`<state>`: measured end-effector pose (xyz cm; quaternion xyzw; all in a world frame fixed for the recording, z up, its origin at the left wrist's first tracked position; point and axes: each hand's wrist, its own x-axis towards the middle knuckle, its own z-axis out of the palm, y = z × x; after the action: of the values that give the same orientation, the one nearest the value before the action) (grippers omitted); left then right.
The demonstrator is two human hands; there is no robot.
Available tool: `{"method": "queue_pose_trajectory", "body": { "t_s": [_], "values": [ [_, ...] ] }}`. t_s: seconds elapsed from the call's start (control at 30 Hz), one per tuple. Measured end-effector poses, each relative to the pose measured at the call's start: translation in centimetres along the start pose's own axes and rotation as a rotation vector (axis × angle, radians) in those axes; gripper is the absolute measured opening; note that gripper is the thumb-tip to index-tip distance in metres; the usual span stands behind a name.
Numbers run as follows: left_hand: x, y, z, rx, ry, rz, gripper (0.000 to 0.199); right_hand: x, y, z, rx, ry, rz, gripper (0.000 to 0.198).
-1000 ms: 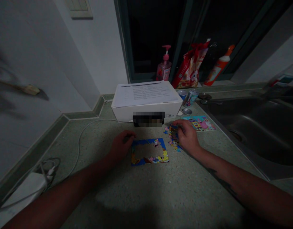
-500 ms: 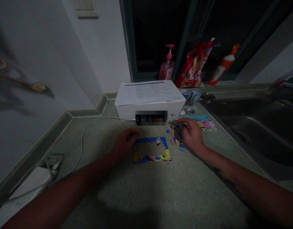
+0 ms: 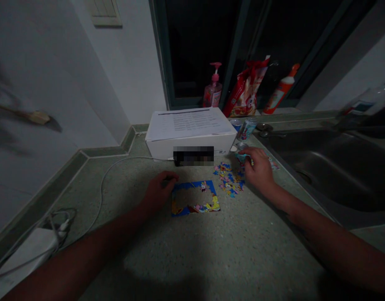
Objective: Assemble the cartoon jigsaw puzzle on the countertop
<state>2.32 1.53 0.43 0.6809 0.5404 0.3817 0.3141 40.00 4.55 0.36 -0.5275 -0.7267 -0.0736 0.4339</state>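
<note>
A partly assembled jigsaw puzzle (image 3: 188, 210) lies on the counter, its blue and yellow border surrounding a bare middle. Close by its upper left corner rests my left hand (image 3: 161, 187), thumb and fingers curled together; whatever may be between the fingertips is hidden. Loose jigsaw pieces (image 3: 230, 184) are spread just right of the puzzle. My right hand (image 3: 259, 167) is over a colourful picture card (image 3: 274, 163) beyond them, covering most of it. Its index finger is stretched out and apart from the thumb, with no piece visible in it.
A white box (image 3: 189, 140) topped with a printed sheet (image 3: 192, 122) stands behind the puzzle. Cans (image 3: 247, 128) are beside it, near the steel sink (image 3: 324, 167). A white cable (image 3: 101, 192) runs along the left to a power strip (image 3: 29, 251).
My right hand has moved from above the loose pieces to the picture card, uncovering more of the pile. My left hand stays by the puzzle's corner. The view has shifted slightly right.
</note>
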Motion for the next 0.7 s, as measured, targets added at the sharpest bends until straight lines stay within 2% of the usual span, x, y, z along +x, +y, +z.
{"method": "queue_pose_trajectory", "body": {
  "t_s": [0.13, 0.3, 0.4, 0.5, 0.6, 0.7],
  "values": [
    [0.0, 0.2, -0.1, 0.011, -0.011, -0.007, 0.024, 0.1, 0.7, 0.5, -0.03, -0.039, 0.0, 0.033],
    [-0.1, 0.4, -0.2, 0.02, -0.009, -0.006, 0.024, -0.1, 1.0, 1.0, 0.026, 0.009, 0.05, 0.038],
    [0.0, 0.5, -0.2, 0.04, -0.016, -0.011, 0.021, -0.1, 1.2, 0.7, 0.021, 0.033, 0.073, 0.04],
    [0.0, 0.6, -0.3, 0.04, -0.022, -0.018, 0.019, 0.2, 1.3, 0.0, 0.0, 0.04, 0.028, 0.042],
    [-0.1, 0.5, -0.3, 0.024, -0.024, -0.015, 0.019, 0.7, 0.8, -1.3, -0.034, -0.02, -0.057, 0.04],
    [-0.1, 0.3, -0.3, 0.024, -0.019, -0.009, 0.019, 1.5, -0.3, -2.9, -0.159, -0.196, -0.174, 0.042]
  ]
}}
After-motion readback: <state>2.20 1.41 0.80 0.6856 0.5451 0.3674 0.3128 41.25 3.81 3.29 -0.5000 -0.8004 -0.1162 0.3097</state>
